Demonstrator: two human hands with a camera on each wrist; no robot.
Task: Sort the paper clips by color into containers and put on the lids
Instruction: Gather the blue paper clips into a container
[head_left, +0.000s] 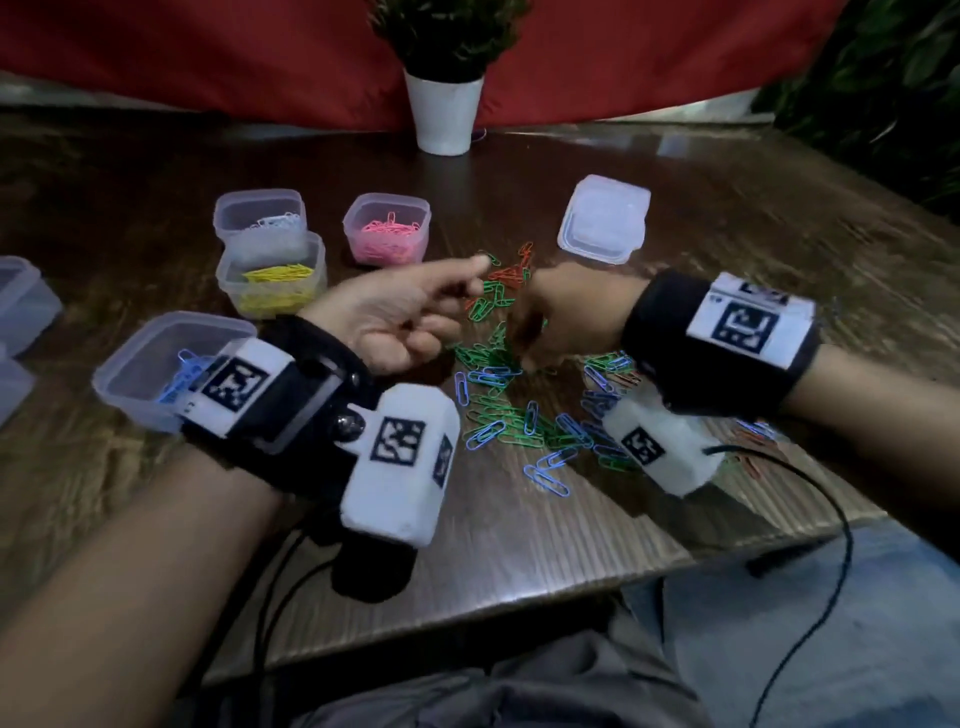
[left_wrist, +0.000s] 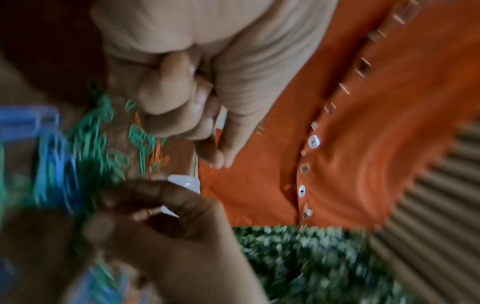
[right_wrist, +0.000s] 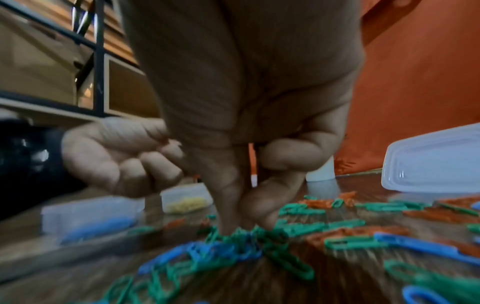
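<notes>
Paper clips of thin coated wire, green, blue and orange-red (head_left: 511, 395), are lying in a loose heap on the dark wood-grain table (head_left: 701, 249) in the head view. Left of the heap, clear square plastic containers are holding blue (head_left: 171, 364), yellow (head_left: 272, 283), pink (head_left: 387, 228) and white clips (head_left: 260, 213); a stack of clear plastic lids (head_left: 605, 218) is sitting beyond it. The left hand (head_left: 400, 317) is hovering palm-inward, forefinger stretched out, other fingers curling. The right hand (head_left: 561, 312) is reaching down into the heap.

From the left wrist, blur is smearing everything; the left hand's fingers (left_wrist: 182, 98) are curling inward, and whether they are holding a clip I cannot tell.

From the right wrist, the right hand's thumb and forefinger (right_wrist: 228, 195) are pressing together onto a tangle of green and blue clips (right_wrist: 233, 242).
</notes>
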